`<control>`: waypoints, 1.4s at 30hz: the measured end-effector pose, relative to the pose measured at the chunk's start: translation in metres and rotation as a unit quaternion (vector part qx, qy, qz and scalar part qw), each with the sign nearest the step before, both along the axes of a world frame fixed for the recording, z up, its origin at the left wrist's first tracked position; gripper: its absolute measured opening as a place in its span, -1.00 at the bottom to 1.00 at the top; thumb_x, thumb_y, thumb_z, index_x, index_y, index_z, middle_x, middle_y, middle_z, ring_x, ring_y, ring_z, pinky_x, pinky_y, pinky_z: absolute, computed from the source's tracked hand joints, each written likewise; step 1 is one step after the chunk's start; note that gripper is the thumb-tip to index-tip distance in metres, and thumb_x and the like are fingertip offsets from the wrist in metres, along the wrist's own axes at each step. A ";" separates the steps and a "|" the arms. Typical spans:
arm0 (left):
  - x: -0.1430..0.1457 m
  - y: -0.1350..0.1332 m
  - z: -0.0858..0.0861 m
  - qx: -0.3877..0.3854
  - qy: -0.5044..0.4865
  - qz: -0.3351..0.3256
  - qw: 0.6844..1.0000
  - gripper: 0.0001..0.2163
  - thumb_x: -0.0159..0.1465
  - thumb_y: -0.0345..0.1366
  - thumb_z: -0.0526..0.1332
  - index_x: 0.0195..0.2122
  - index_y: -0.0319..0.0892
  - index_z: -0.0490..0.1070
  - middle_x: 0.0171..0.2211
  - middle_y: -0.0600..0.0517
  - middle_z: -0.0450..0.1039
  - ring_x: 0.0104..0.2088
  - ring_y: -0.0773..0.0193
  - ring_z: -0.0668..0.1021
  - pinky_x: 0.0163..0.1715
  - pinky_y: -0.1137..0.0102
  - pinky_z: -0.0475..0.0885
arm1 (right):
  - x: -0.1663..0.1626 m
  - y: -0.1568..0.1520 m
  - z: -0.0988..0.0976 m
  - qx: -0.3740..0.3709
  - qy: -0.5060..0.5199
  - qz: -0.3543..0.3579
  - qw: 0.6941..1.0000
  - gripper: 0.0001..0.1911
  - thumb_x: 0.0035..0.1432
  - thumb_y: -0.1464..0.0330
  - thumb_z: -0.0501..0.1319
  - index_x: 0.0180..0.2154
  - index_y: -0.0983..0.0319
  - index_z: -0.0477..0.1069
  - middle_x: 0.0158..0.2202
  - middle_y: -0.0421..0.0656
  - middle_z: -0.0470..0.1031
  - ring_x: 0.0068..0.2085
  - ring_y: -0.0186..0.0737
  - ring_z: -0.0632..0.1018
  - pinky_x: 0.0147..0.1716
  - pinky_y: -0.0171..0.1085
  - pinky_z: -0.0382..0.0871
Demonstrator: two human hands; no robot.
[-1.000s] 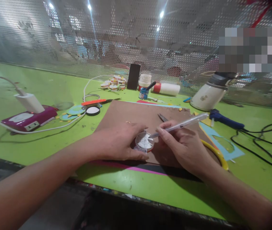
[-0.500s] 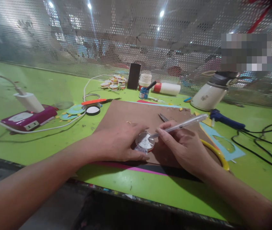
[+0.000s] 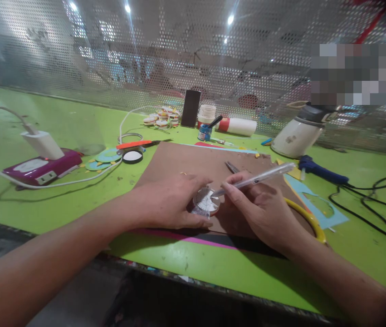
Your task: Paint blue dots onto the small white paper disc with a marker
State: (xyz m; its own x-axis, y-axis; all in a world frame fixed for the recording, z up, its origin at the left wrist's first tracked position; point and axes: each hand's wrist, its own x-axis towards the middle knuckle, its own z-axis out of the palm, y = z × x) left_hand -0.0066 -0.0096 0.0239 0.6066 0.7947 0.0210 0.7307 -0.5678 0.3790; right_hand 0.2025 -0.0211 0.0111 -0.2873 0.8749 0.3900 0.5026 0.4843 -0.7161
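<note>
My left hand (image 3: 170, 202) lies over the brown board, with thumb and fingers curled round a small round white disc (image 3: 209, 198) and steadying it. Across the disc's left side lies a clear plastic piece with fine markings (image 3: 200, 211), partly under the same hand; its full shape is hidden. Pinched in my right hand (image 3: 257, 202) is a clear-barrelled pen (image 3: 264, 176), tilted so that its tip meets the disc's face. Beneath the right wrist runs a yellow-handled tool (image 3: 310, 221) with dark metal jaws (image 3: 230, 167), its middle covered by the hand.
The brown board (image 3: 175, 159) lies on a green table (image 3: 111, 109). Leftward are a purple power strip (image 3: 48, 168), a black-rimmed lid (image 3: 132, 157) and an orange cutter (image 3: 133, 145). Behind stand a phone (image 3: 191, 109) and blue paint jar (image 3: 205, 132). A blue glue gun (image 3: 325, 171) lies right.
Hardly anything differs: the whole view has shifted very slightly. Both hands keep their places, the left on the disc and the right with the pen tip on it.
</note>
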 end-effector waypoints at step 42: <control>0.002 0.000 0.001 -0.003 0.013 -0.002 1.000 -0.45 0.18 0.05 0.25 0.14 -0.06 0.28 0.02 -0.09 0.47 -0.02 -0.02 0.50 -0.13 0.20 0.38 | -0.005 0.001 -0.002 0.013 0.023 0.005 1.000 -0.79 0.26 0.32 0.16 -0.43 0.20 0.40 -0.52 -0.23 0.50 -0.47 -0.30 0.53 -0.46 -0.37 0.43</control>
State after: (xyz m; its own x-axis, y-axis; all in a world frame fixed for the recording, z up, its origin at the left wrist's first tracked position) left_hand -0.0050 -0.0099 0.0254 0.6101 0.7923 0.0008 0.7382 -0.5689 0.3625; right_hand 0.1978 -0.0206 0.0092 -0.2776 0.8612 0.4257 0.4633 0.5082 -0.7260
